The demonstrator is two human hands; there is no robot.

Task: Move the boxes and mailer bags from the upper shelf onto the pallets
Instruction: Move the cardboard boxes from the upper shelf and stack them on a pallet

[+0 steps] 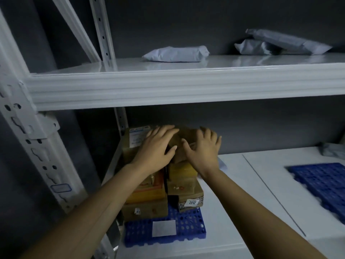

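Note:
Several brown cardboard boxes (pixel 147 208) are stacked on a blue plastic pallet (pixel 188 228) at the left of the lower shelf. My left hand (pixel 156 146) and my right hand (pixel 203 150) lie flat, fingers spread, on the top brown box (pixel 183 136) of the stack. Neither hand grips it. On the upper shelf (pixel 186 86) a grey mailer bag (pixel 176 54) lies left of centre. Two more grey mailer bags (pixel 283 43) lie overlapped at the right.
A second blue pallet (pixel 321 186) lies at the right on the white lower shelf (pixel 242 202). A crumpled grey bag (pixel 334 150) sits behind it at the frame edge. White perforated uprights (pixel 28 139) stand at the left. A dark wall is behind.

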